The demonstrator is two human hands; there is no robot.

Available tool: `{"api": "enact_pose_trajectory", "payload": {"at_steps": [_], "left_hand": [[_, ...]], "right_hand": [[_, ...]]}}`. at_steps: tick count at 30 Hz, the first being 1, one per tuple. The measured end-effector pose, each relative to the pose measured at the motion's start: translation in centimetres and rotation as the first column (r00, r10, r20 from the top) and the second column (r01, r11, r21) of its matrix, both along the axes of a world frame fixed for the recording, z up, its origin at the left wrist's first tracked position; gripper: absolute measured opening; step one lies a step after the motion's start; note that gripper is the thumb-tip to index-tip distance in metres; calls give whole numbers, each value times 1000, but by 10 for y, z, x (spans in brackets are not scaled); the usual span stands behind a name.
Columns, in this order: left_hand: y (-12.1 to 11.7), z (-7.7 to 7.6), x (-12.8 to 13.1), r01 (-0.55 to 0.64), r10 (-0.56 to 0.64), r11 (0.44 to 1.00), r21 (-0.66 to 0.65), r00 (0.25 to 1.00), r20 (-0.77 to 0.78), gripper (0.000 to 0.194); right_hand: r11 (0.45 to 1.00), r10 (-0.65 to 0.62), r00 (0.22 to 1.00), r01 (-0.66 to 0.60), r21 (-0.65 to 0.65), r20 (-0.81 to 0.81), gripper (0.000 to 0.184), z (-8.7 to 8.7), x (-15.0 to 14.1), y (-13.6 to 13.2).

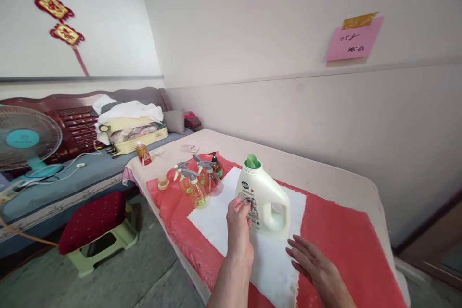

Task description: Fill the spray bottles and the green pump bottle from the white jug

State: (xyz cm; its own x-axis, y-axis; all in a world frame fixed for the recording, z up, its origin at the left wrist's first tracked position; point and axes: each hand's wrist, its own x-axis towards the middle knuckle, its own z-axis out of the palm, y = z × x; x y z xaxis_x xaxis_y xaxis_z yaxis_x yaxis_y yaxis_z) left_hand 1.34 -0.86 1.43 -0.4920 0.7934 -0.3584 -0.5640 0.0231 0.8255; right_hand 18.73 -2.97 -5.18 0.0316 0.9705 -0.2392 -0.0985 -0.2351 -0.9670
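Note:
A white detergent jug (pixel 265 197) with a green cap stands upright on a white cloth (pixel 216 221) laid over a red sheet (pixel 339 236). My left hand (pixel 238 226) reaches up to the jug's label side, its fingertips curled against the jug without wrapping round it. Just in front of the jug, my right hand (pixel 312 262) lies flat on the white cloth with its fingers stretched out, holding nothing.
Several spray bottles (pixel 198 180) and a small pump bottle (pixel 216 163) stand at the cloth's far left. A small orange bottle (pixel 143 153) sits near the table's far end. A bed (pixel 72 183), fan (pixel 25 142) and red stool (pixel 96 226) are on the left; a wall runs along the right.

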Motion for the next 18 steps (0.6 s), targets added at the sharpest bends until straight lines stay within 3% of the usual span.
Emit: {"api": "enact_pose_trajectory", "payload": {"at_steps": [5,9,13,15,18], "left_hand": [[-2,-6,11,96,-95,995,15,993,-70,40],[-6,-11,24,157,-156,987,13,984,-81,41],[-16,-20,48,246,-238,969,15,950,-202,19],[-23,-24,65,350,-334,936,28,913,-237,13],[-35,-26,88,552,-521,831,64,814,-258,30]], "right_hand": [[990,134,991,-134,41,14,56,6,-1,1],[979,172,984,-176,99,47,48,15,-1,0],[976,131,989,-141,168,69,45,26,1,-6],[965,82,992,-104,240,97,41,31,1,-11],[938,-24,989,-28,346,146,46,33,0,-20]]}}
